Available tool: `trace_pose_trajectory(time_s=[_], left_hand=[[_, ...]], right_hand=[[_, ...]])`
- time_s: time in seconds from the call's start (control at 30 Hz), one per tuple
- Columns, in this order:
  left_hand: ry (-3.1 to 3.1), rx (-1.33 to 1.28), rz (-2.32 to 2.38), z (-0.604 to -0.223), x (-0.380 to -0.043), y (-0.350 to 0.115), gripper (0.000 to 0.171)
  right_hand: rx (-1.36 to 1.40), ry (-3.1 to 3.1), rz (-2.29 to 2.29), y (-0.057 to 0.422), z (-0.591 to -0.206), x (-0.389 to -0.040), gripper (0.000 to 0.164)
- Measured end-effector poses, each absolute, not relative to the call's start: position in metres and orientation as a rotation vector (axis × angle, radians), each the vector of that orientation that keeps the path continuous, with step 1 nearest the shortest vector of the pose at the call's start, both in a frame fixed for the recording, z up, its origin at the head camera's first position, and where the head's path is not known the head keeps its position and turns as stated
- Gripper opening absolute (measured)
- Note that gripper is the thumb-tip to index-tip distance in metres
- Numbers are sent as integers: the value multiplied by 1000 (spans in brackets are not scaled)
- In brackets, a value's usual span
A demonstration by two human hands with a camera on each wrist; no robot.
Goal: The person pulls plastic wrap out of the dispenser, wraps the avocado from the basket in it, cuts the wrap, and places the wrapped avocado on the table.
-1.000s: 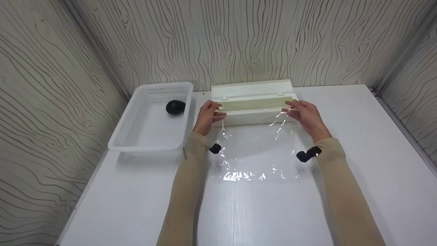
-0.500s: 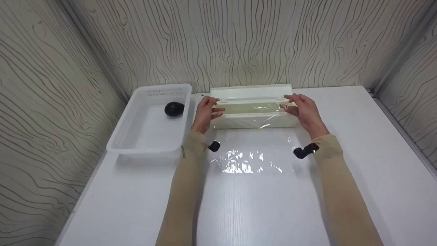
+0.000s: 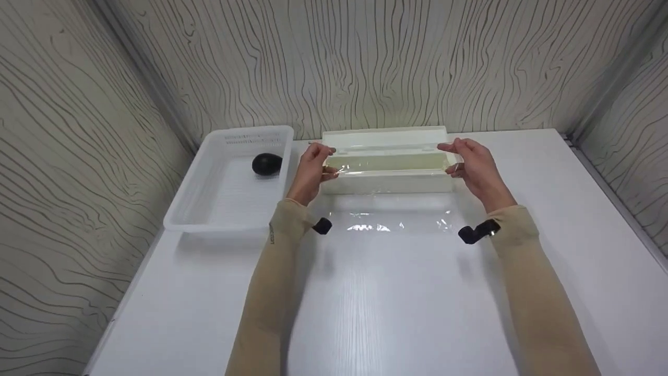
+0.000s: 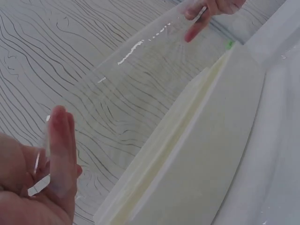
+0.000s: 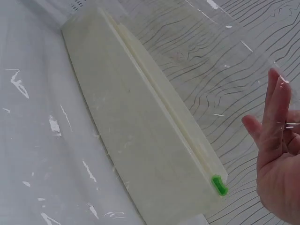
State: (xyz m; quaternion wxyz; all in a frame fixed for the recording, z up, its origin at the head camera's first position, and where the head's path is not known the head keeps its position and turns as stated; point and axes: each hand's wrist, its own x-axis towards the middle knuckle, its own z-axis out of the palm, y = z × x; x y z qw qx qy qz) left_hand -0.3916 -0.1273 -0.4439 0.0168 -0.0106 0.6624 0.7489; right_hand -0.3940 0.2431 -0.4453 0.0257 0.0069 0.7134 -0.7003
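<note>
A sheet of clear cling film (image 3: 368, 227) stretches between my two hands, its near end lying on the table with bright glints. My left hand (image 3: 311, 169) pinches the film at its left corner, and my right hand (image 3: 477, 169) pinches it at the right. Below and behind it is a long white cling film box (image 3: 391, 184) with its lid (image 3: 386, 138) raised toward the wall. In the left wrist view, the raised film (image 4: 136, 56) spans above the box. A small green piece (image 5: 219, 185) shows at the box's right end in the right wrist view.
To the left, a white plastic basket (image 3: 224, 228) holds a dark, smooth oval object (image 3: 267, 164). The white table (image 3: 365, 313) is bounded by patterned walls (image 3: 386, 62) at the back and sides.
Both hands have shifted slightly up in the head view and a little farther apart. The film's near end has slid away from me toward the box. Basket and oval object stay put.
</note>
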Motion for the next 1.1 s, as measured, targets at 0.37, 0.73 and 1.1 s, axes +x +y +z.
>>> trace_pose_trajectory(time_s=[0.37,0.73,1.1], left_hand=[[2033,50,2156,-448,-349,-139,15],[2078,198,2119,-438,-316,-148,26],[2089,305,1982,-452,-294,-157,26]], right_hand=[[-180,2129,-2009,253,-447,-365,27],[-248,2088,-1982,259,-441,-338,56],[-340,2086,-1795,265,-449,-321,79]])
